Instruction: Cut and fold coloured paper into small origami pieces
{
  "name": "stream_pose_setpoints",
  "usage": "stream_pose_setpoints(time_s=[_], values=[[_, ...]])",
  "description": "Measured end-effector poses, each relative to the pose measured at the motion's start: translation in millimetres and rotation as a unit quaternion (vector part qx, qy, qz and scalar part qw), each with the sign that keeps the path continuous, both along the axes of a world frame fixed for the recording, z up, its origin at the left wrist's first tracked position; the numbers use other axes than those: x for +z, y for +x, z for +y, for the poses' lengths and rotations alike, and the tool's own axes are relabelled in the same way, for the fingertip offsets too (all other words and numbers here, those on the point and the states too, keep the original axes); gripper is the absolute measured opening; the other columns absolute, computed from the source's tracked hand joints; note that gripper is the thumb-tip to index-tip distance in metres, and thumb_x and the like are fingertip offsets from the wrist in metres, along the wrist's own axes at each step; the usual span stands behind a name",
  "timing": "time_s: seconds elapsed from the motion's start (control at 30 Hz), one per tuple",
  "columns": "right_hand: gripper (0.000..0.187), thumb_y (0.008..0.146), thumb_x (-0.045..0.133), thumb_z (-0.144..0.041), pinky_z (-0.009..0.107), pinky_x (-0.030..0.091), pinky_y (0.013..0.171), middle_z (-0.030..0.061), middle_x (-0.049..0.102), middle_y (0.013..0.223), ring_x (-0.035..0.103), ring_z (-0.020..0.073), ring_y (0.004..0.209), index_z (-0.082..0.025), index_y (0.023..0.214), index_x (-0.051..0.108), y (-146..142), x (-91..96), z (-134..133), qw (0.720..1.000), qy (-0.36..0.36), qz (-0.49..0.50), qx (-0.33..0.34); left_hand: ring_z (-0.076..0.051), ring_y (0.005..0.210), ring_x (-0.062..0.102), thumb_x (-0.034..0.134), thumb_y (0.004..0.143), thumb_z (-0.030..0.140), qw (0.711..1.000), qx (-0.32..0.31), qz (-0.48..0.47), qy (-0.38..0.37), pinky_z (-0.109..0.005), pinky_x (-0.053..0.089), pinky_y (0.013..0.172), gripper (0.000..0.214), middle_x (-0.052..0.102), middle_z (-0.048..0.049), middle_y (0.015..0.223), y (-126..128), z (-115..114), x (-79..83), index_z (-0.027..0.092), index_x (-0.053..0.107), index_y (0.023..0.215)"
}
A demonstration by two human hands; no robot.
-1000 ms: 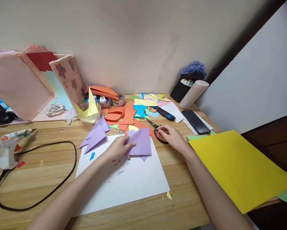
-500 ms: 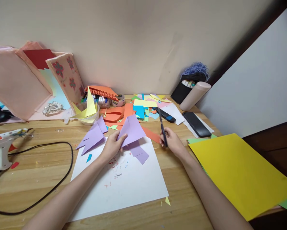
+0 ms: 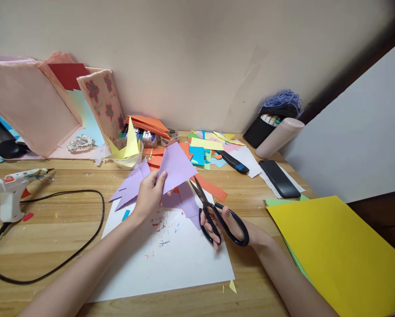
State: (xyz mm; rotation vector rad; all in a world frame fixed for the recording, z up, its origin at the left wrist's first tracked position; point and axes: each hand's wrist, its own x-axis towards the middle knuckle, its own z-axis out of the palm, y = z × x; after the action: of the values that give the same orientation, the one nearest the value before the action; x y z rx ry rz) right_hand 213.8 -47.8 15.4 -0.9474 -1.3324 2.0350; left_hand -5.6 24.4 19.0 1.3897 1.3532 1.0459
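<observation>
My left hand (image 3: 150, 194) is closed on a folded purple paper (image 3: 175, 166) and holds it tilted up above a white sheet (image 3: 171, 259) on the wooden desk. My right hand (image 3: 232, 225) has its fingers through the black handles of scissors (image 3: 213, 210). The scissor blades point up and left, and their tips lie at the lower right edge of the purple paper. Another purple paper piece (image 3: 131, 187) lies flat just left of my left hand.
A big yellow sheet (image 3: 339, 251) covers the desk's right side. A black phone (image 3: 279, 178), a black cutter (image 3: 234, 162) and a pile of coloured paper scraps (image 3: 207, 147) lie behind. A glue gun (image 3: 10, 189) with a looping black cord (image 3: 52, 264) sits at left.
My right hand picked the scissors up off the desk and drew them toward me, blades now at the purple paper. My left hand lifted the purple paper up off the white sheet.
</observation>
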Motion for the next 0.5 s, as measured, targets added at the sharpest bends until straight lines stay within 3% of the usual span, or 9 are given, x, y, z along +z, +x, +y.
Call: stream_pose_setpoints(time_s=[0.17, 0.37, 0.5], values=[[0.064, 0.067, 0.032, -0.078, 0.025, 0.049, 0.047, -0.0041, 0.038, 0.064, 0.045, 0.0086, 0.047, -0.018, 0.086, 0.046, -3, 7.4, -3, 0.999, 0.015, -0.043, 0.024, -0.008, 0.033, 0.042, 0.045, 0.082, 0.045, 0.999, -0.014, 0.027, 0.015, -0.019, 0.031, 0.034, 0.029, 0.052, 0.0043, 0.049, 4, -6, 6.8, 0.019, 0.050, 0.072], [0.062, 0.069, 0.030, -0.076, 0.025, 0.048, 0.046, -0.0037, 0.037, 0.066, 0.042, 0.0076, 0.048, -0.018, 0.086, 0.044, -2, 10.4, -2, 0.997, 0.024, -0.070, 0.027, -0.009, 0.031, 0.041, 0.043, 0.083, 0.046, 0.998, 0.033, 0.043, 0.031, -0.019, 0.029, 0.031, 0.030, 0.051, 0.0044, 0.047, 3, -8, 14.0, 0.020, 0.043, 0.067], [0.062, 0.070, 0.033, -0.074, 0.025, 0.049, 0.047, -0.0033, 0.037, 0.068, 0.043, 0.0072, 0.048, -0.016, 0.088, 0.044, -2, 8.8, -3, 0.996, 0.037, -0.074, 0.017, -0.008, 0.032, 0.042, 0.043, 0.084, 0.044, 0.998, -0.001, 0.049, 0.030, -0.018, 0.030, 0.031, 0.029, 0.050, 0.0046, 0.047, 8, -13, 13.5, 0.019, 0.046, 0.068]])
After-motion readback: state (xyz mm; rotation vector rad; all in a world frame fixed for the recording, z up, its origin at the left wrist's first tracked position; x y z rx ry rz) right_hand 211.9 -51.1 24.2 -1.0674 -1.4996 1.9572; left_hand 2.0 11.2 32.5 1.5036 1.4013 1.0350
